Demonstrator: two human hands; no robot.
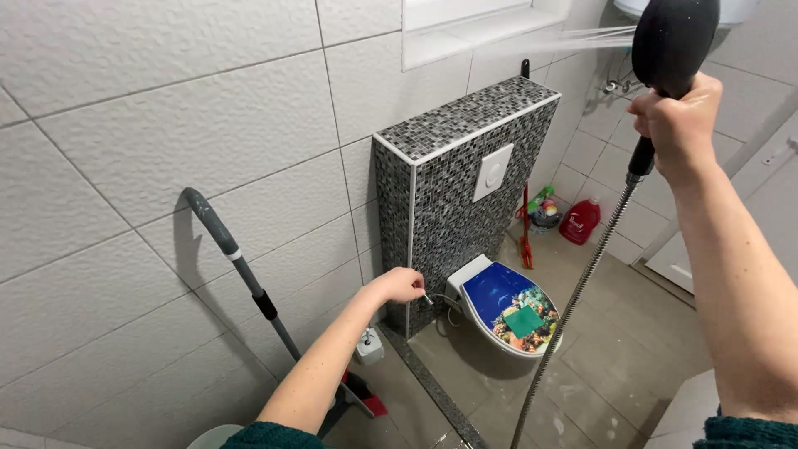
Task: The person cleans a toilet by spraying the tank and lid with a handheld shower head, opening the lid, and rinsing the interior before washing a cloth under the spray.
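Observation:
My right hand [677, 125] is raised at the upper right, gripping a black shower head [672, 37] by its handle. Water sprays from it to the left toward the window ledge [465, 33]. Its metal hose [573, 303] hangs down to the floor. My left hand [401, 285] reaches down to the corner of the mosaic-tiled cistern box [453, 179], fingers closed around a small metal valve or fitting there. The toilet [509, 309], its lid printed with a sea scene, stands right of that hand.
A mop with a grey handle [241, 270] leans on the white tiled wall at left. A small white holder [369, 345] sits on the floor. A red bottle [579, 222], a brush [525, 233] and cleaning items [544, 209] stand behind the toilet. White flush plate [492, 173].

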